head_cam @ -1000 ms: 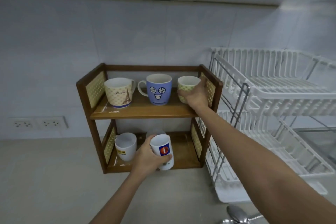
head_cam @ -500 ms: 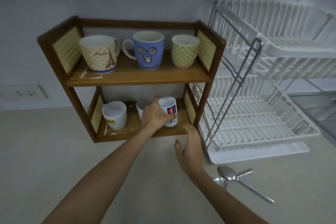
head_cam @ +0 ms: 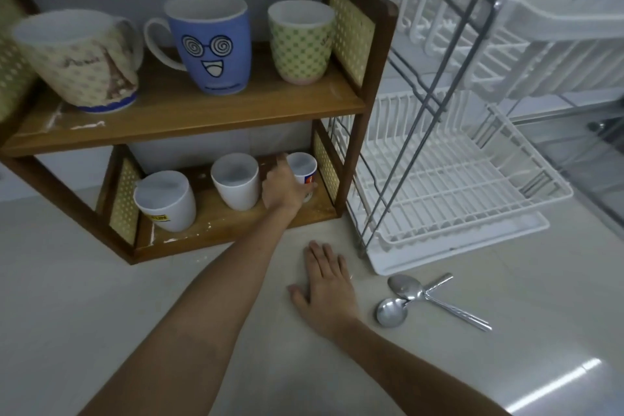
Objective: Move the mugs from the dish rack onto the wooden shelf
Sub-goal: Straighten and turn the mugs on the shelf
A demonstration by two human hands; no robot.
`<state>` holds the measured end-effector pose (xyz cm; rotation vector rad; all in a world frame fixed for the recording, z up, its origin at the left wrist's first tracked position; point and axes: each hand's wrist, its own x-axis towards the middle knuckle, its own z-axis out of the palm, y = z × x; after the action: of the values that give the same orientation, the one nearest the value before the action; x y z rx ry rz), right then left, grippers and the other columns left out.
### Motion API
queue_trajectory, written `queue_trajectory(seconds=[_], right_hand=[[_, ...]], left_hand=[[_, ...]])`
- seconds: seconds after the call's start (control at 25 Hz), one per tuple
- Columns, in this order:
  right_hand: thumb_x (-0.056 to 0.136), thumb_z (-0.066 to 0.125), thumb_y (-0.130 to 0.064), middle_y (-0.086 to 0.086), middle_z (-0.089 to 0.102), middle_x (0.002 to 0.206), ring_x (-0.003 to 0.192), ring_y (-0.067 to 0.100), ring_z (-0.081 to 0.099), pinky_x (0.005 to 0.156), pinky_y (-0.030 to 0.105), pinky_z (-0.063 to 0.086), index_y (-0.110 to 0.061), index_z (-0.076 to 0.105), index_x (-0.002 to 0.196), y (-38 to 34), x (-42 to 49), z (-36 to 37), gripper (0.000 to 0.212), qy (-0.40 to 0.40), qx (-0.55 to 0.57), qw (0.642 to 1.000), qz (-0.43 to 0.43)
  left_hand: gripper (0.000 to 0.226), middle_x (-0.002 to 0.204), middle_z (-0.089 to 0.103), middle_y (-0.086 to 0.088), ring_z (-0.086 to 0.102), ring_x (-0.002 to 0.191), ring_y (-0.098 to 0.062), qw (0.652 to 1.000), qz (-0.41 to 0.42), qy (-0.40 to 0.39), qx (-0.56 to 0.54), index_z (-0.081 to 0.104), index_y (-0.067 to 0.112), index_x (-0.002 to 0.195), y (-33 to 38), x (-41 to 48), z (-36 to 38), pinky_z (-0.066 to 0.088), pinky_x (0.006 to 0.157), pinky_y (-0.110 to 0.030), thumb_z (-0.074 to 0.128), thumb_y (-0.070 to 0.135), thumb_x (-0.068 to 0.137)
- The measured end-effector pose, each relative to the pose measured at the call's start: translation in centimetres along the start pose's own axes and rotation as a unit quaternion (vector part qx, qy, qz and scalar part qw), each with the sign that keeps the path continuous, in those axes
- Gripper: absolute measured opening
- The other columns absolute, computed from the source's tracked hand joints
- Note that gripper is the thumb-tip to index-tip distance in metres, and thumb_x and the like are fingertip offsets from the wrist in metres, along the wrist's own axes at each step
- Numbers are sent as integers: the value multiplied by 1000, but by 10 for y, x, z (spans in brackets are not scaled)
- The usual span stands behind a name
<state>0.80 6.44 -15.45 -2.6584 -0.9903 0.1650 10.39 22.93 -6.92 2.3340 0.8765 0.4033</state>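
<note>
At the far left of the frame the wooden shelf (head_cam: pixel 189 111) fills the upper half, and its top board carries three mugs in a row: a cream Paris mug (head_cam: pixel 81 61) at the left, a blue face mug (head_cam: pixel 211 44) in the middle, a green dotted mug (head_cam: pixel 300 42) hard by the right side panel. On the lower board stand a tilted-looking white mug with a yellow label (head_cam: pixel 167 201), then a plain white mug (head_cam: pixel 236 181), then, at centre frame, a small logo mug (head_cam: pixel 304 167) tucked into the right corner.

The left hand (head_cam: pixel 282 187) is wrapped round the near side of that logo mug, fingers curled on its wall; whether the base is fully down I cannot tell, since the hand covers it. I judge this to be the setting-down of the last mug. To do it well, the person should feel the base flat on the board, keep it clear of the plain white mug just beside it and of the lattice panel, then uncurl the fingers straight back without dragging the rim.

Lower centre, the right hand (head_cam: pixel 327 284) lies flat on the counter (head_cam: pixel 101 314), fingers loosely spread, holding nothing.

To its right two spoons (head_cam: pixel 415 300) lie crossed. Beyond them, the white dish rack (head_cam: pixel 466 186) shows no mugs in either tier.
</note>
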Motion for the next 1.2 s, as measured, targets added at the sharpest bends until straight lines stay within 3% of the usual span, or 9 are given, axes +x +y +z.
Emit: queue_trajectory(seconds=[0.28,0.48,0.6,0.68,0.76,0.84,1.0,1.08,1.2], right_hand=[[87,29,-57,3,7,163,149,21,-4,117,38,-8,-14,11,152,0,0,-4,80,-14,5,1000,8],[86,52,-42,8,28,156,145,26,21,117,36,16,-12,30,146,-5,10,-24,70,-39,61,997,12],[86,63,-20,-2,68,111,106,13,63,85,19,47,-27,61,114,-44,35,-96,28,39,247,968,-21],[87,62,-16,-10,69,78,75,1,65,61,7,44,-37,63,89,-83,55,-164,21,110,312,938,-101],[86,60,-19,-7,67,77,72,4,62,62,10,46,-29,65,88,-119,80,-227,12,203,294,912,-202],[85,59,-22,2,69,100,93,13,62,81,28,52,-22,66,103,-153,117,-283,19,256,212,907,-258],[88,57,-41,6,28,156,141,29,27,113,44,30,-24,32,146,-191,185,-347,66,30,-114,965,-234],[88,56,-43,6,25,158,139,30,32,109,44,36,-21,23,150,-191,205,-350,73,-86,-179,954,-225],[83,58,-48,4,32,155,131,29,42,103,43,42,-19,33,145,-185,216,-349,72,-113,-184,950,-227]], left_hand=[[90,139,44,-14,45,127,-29,997,28,-44,-64,29,10,144,4,-21,-14,44,101,-42,81,29,73],[29,111,66,9,62,100,0,945,270,-148,-109,65,23,117,2,-70,-127,51,86,-23,68,22,87],[28,100,70,17,64,98,5,929,305,-23,-207,64,28,114,13,-73,-229,49,83,-12,63,15,89],[37,108,68,16,62,104,3,929,281,83,-224,56,33,120,22,-57,-296,50,87,-16,64,15,88],[50,127,60,14,53,116,1,963,240,99,-71,47,38,129,29,-29,-348,44,96,-23,67,24,85],[68,148,41,8,40,132,-11,973,176,-29,149,33,36,142,30,0,-375,34,104,-27,67,35,83],[79,159,17,6,20,144,-23,925,87,-220,298,21,37,149,25,36,-377,28,114,-37,67,38,84],[74,158,23,8,24,142,-21,934,98,-215,267,27,42,145,18,44,-377,32,112,-38,68,38,83],[73,155,30,6,31,139,-23,938,94,-170,286,34,43,142,14,48,-378,38,108,-39,68,53,77]])
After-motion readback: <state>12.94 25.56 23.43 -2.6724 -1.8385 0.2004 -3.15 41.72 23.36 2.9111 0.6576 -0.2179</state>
